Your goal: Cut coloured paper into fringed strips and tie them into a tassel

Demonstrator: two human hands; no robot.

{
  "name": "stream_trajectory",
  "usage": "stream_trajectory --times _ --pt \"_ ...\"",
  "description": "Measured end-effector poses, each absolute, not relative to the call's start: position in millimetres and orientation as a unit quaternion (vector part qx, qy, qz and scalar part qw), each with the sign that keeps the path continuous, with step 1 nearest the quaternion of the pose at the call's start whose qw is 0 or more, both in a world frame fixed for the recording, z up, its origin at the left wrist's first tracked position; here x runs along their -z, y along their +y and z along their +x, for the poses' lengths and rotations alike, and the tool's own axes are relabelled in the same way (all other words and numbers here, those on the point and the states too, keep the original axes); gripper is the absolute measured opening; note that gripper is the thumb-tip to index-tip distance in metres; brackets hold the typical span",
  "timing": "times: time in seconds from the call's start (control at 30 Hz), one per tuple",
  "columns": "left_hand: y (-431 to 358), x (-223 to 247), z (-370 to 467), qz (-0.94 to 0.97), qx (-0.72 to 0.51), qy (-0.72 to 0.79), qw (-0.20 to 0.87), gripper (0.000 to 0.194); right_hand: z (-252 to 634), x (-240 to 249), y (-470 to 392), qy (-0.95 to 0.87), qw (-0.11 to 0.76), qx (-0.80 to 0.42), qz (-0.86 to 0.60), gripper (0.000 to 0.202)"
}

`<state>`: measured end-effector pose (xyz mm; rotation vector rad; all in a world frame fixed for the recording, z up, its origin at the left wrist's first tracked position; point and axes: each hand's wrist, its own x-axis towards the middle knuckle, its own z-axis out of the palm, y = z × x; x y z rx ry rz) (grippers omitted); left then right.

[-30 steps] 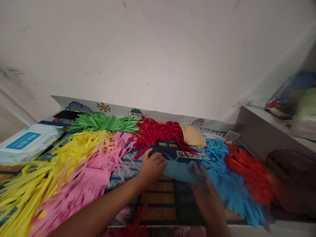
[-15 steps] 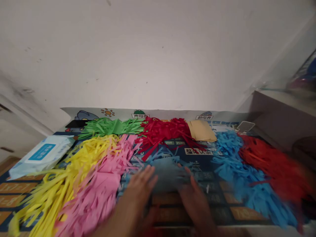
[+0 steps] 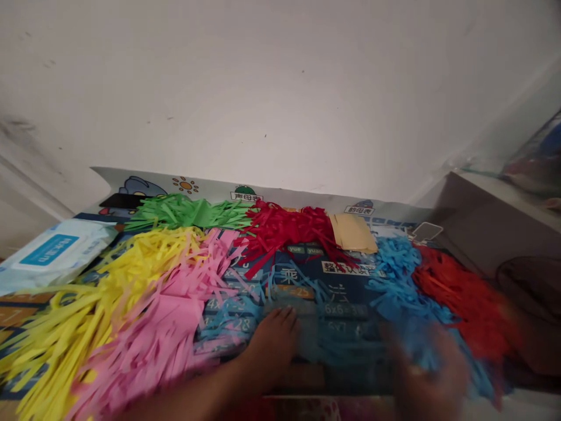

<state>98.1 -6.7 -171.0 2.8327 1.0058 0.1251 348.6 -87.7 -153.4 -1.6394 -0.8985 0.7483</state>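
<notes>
My left hand [image 3: 278, 333] lies with its fingers flat on a fringed sheet of blue tissue paper [image 3: 309, 336], spread on the mat in front of me. Thin blue strips stick out from both sides of that sheet. Smeared by motion, my right hand [image 3: 432, 374] is by the near part of a blue fringed paper pile [image 3: 405, 310]. Whether its fingers grip any of the paper does not show. Left of my left hand lies pink fringed paper [image 3: 175, 316], with yellow fringed paper [image 3: 131, 280] beyond it.
Green fringe [image 3: 193, 211], dark red fringe [image 3: 291, 228] and tan paper sheets [image 3: 353, 233] lie along the back by the wall. At right are a red fringe pile [image 3: 464, 298] and a grey box [image 3: 477, 234]. A wipes pack [image 3: 56, 251] sits on the left of the printed mat [image 3: 346, 313].
My right hand has left the blue sheet and moved right to the blue pile. My left hand has shifted slightly right and stays on the sheet. The view has tilted a little.
</notes>
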Motion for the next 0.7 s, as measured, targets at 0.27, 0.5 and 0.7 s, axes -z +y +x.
stream_trajectory --times 0.27,0.5,0.7 --pt "9 150 77 0.920 -0.055 0.350 0.166 0.016 294 174 -49 -0.683 0.264 -0.261 -0.629 0.029" --pt "48 145 75 0.862 -0.074 0.471 0.170 0.022 297 161 -23 -0.674 0.163 -0.143 -0.707 0.028" --pt "60 151 86 0.844 -0.071 0.508 0.158 0.018 292 172 -17 -0.664 0.148 -0.104 -0.726 0.021"
